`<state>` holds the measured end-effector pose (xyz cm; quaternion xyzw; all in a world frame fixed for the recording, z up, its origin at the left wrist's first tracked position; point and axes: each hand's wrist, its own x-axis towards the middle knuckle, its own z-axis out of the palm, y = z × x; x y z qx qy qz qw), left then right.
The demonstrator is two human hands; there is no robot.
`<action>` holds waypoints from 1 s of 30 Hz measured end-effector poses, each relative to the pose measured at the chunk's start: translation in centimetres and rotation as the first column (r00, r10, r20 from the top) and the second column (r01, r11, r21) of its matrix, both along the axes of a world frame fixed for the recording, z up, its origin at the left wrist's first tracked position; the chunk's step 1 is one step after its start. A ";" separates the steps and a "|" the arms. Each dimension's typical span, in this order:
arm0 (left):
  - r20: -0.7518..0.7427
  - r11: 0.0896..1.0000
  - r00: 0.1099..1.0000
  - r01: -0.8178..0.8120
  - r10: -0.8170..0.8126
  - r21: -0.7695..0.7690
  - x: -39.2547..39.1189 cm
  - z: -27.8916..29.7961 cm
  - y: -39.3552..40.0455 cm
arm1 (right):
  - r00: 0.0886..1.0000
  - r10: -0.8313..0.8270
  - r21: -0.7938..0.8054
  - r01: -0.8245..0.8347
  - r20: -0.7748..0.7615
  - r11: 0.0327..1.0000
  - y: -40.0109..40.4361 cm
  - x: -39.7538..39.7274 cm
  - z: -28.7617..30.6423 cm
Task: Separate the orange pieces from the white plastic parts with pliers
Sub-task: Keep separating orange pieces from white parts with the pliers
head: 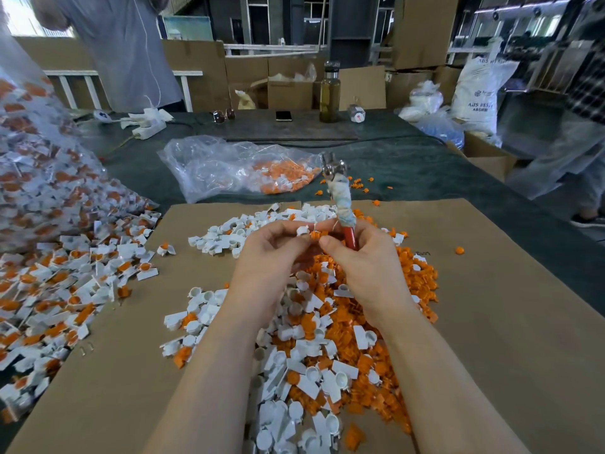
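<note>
My left hand [271, 257] pinches a small white plastic part [302, 231] above the cardboard sheet [491, 322]. My right hand [366, 267] grips red-handled pliers [340, 204] with cloth wrapped round the handle, the jaws pointing up and away. Its fingertips also pinch an orange piece [316, 235] right beside the white part. A thin thread runs between the two. Under both hands lies a mixed heap of orange pieces [412, 283] and white parts [314, 381]. A pile of white parts [248, 231] lies just beyond my hands.
Unsorted orange-and-white parts [59, 290] spill from a large clear bag [29, 158] at left. A smaller clear bag [235, 168] lies on the dark table ahead. A bottle [330, 93], phone [283, 115] and sunglasses [224, 115] sit at the far edge. People stand at back left and right.
</note>
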<state>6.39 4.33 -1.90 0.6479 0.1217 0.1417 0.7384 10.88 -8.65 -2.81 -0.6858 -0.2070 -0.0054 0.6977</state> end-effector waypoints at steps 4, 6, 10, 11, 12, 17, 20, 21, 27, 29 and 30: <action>0.050 0.985 0.999 0.007 0.001 -0.170 0.0 0.1 0.0 | 1.000 -0.006 -0.029 0.007 0.017 1.000 0.3 -0.1 0.0; 0.038 0.981 0.999 -0.004 0.012 -0.195 -0.1 0.2 0.2 | 1.000 -0.015 -0.032 0.016 0.027 0.999 0.3 -0.1 0.0; 0.019 0.986 0.997 -0.069 0.073 -0.153 -0.1 0.0 0.2 | 0.997 -0.054 -0.030 0.055 0.055 0.998 0.3 -0.1 -0.1; 0.022 0.986 0.996 -0.083 0.087 -0.141 -0.1 0.0 0.2 | 0.995 -0.071 -0.033 0.073 0.066 0.997 0.4 -0.1 -0.2; 0.031 0.986 0.994 -0.096 0.101 -0.138 0.0 0.0 0.1 | 0.993 -0.087 -0.037 0.090 0.077 0.995 0.4 0.0 -0.2; 0.063 0.976 0.987 -0.137 0.150 -0.168 0.0 0.2 -0.5 | 0.980 -0.141 -0.071 0.152 0.142 0.986 0.5 -0.1 -0.1; 0.070 0.980 0.987 -0.129 0.141 -0.153 -0.2 0.2 -0.6 | 0.954 -0.199 -0.112 0.228 0.225 0.967 0.5 -0.1 -0.2; 0.069 0.982 0.988 -0.126 0.137 -0.143 -0.2 0.2 -0.7 | 0.945 -0.216 -0.123 0.252 0.247 0.960 0.5 -0.1 -0.3; 0.070 0.987 0.985 -0.158 0.160 -0.042 -0.2 0.2 -1.0 | 0.909 -0.286 -0.160 0.345 0.303 0.925 0.7 0.0 -0.6; 0.088 0.981 0.978 -0.193 0.190 0.026 -0.2 0.2 -1.1 | 0.903 -0.293 -0.169 0.357 0.313 0.919 0.7 -0.1 -0.6; 0.098 0.976 0.975 -0.208 0.201 0.064 -0.2 0.3 -1.2 | 0.902 -0.299 -0.167 0.362 0.313 0.917 0.7 0.0 -0.6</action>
